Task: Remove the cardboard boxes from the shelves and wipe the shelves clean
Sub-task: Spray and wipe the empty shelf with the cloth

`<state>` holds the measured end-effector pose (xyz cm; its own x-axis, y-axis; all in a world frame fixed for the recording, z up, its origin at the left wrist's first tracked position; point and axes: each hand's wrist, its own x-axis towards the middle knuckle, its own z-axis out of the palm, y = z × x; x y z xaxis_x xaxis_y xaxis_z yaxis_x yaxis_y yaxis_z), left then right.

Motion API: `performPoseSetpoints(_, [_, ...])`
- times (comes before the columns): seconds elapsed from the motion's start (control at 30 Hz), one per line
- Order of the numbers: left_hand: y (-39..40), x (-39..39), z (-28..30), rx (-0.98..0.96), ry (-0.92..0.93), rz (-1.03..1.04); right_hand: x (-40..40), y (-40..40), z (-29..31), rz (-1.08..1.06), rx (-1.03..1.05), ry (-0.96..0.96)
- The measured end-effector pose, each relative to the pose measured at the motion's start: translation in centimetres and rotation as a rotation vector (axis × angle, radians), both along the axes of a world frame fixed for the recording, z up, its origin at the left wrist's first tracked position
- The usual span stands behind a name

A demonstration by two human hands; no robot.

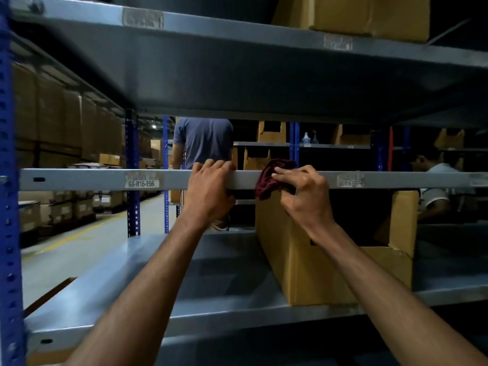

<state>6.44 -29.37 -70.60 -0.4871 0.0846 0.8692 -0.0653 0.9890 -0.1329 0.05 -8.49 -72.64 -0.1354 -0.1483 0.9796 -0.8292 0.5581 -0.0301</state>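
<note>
My left hand (208, 188) grips the front edge of the middle grey shelf (79, 179), fingers curled over its top. Just to the right, my right hand (303, 191) holds a crumpled dark red cloth (269, 180) against the same edge. Below, an open cardboard box (330, 270) stands on the lower grey shelf (184, 273), under my right forearm. Another cardboard box (369, 14) sits on the top shelf (237, 30) at the upper right.
Blue perforated uprights (8, 207) frame the rack at the left. Behind the rack stands a person in a blue shirt (203, 141); another person (433, 186) is at the right. Stacked boxes (52, 122) line the aisle floor (79, 233) on the left.
</note>
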Motion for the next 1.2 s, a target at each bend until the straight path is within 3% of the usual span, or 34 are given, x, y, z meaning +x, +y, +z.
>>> performPoseSetpoints(0.17, [-0.8, 0.5, 0.4, -0.044, 0.026, -0.048, 2.5, -6.1, 0.6, 0.084, 0.125, 0.071])
performPoseSetpoints(0.3, [-1.1, 1.1, 0.6, -0.054, -0.008, -0.018, 1.7, -4.5, 0.2, 0.102, 0.171, 0.085])
performPoseSetpoints(0.47, [-0.5, 0.3, 0.5, -0.043, 0.027, 0.1, -0.6, -2.0, -1.3, 0.05, -0.01, 0.134])
performPoseSetpoints(0.63, [-0.5, 0.8, 1.3, -0.079, 0.06, 0.215, 2.0, -7.2, -0.6, 0.188, 0.062, 0.166])
performPoseSetpoints(0.8, [0.3, 1.1, 1.0, -0.008, 0.049, 0.188, -0.2, -4.1, -1.4, 0.211, 0.073, 0.15])
performPoseSetpoints(1.0, [0.9, 1.3, 0.9, -0.051, 0.096, 0.251, 1.2, -7.1, -0.8, 0.23, 0.03, 0.189])
performPoseSetpoints(1.1, [1.2, 1.8, 1.4, -0.038, 0.014, 0.248, 0.8, -6.0, -1.3, 0.223, 0.056, 0.178])
performPoseSetpoints(1.2, [-0.7, 4.5, 2.5, -0.026, -0.242, 0.159, -0.1, -4.1, -2.6, 0.168, 0.051, 0.164])
